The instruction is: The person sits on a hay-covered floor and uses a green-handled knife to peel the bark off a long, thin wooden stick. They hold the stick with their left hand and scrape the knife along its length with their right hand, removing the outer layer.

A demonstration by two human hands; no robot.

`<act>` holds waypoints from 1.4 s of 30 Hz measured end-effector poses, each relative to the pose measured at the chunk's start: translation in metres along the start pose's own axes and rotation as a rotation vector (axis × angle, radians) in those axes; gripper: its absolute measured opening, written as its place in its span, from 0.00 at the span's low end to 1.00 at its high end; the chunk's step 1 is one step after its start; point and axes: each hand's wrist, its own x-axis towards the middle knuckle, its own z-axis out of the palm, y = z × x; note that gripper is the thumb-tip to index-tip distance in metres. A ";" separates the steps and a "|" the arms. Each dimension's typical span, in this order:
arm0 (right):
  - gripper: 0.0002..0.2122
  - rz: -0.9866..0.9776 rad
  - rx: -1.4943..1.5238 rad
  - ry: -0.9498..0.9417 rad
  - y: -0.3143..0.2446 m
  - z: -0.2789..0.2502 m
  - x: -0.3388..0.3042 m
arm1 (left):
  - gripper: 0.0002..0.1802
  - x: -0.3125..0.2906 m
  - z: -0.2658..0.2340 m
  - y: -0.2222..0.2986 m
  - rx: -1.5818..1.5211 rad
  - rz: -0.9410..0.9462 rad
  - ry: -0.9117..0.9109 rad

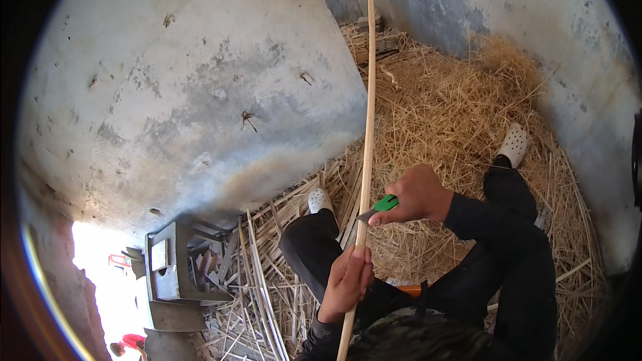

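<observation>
A long, pale wooden strip [369, 120] runs from below my lap up toward the far wall, bowed slightly. My left hand [348, 277] is wrapped round its lower part. In my right hand [420, 195] is a utility knife [384, 204] with a green handle, held in closed fingers. The knife's grey blade lies against the strip, a short way above my left hand. The strip's lowest end is cut off by the picture's edge.
Straw and shavings [441, 113] cover the floor around my feet, with loose wooden strips [257, 281] at the left. Plastered walls [200, 80] stand left and right. A dark wooden cabinet [175, 271] is at lower left, near a bright opening where a person in red [134, 341] shows.
</observation>
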 end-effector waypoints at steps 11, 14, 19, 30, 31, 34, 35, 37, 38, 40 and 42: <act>0.35 0.338 0.026 0.101 0.101 0.001 0.029 | 0.16 -0.018 0.005 -0.003 0.021 -0.070 -0.120; 0.36 0.187 0.070 -0.064 0.038 0.017 0.020 | 0.16 -0.012 0.000 0.008 -0.200 -0.075 0.002; 0.37 -0.043 0.171 0.021 -0.014 0.006 0.004 | 0.17 -0.003 -0.008 0.009 -0.545 -0.126 -0.090; 0.38 0.008 -0.040 0.062 0.007 0.005 0.010 | 0.14 0.002 0.002 0.005 -0.652 -0.209 -0.148; 0.38 -0.037 -0.055 0.107 0.007 0.004 0.004 | 0.14 0.000 0.002 0.003 -0.656 -0.229 -0.154; 0.37 -0.019 -0.045 0.120 0.016 0.008 0.008 | 0.14 -0.001 0.003 0.008 -0.594 -0.240 -0.099; 0.37 -0.008 -0.045 0.135 0.019 0.010 0.011 | 0.14 0.000 0.004 0.008 -0.589 -0.234 -0.115; 0.36 0.105 -0.095 0.106 0.047 0.003 0.021 | 0.14 -0.004 0.004 0.007 -0.579 -0.232 -0.138; 0.36 0.161 -0.127 0.088 0.057 -0.001 0.024 | 0.14 -0.004 0.004 0.006 -0.584 -0.235 -0.136; 0.37 0.190 -0.039 0.041 0.046 0.006 0.019 | 0.14 -0.005 0.002 0.004 -0.591 -0.232 -0.131; 0.37 0.150 -0.020 0.052 0.037 0.006 0.018 | 0.14 -0.006 -0.001 0.000 -0.614 -0.215 -0.156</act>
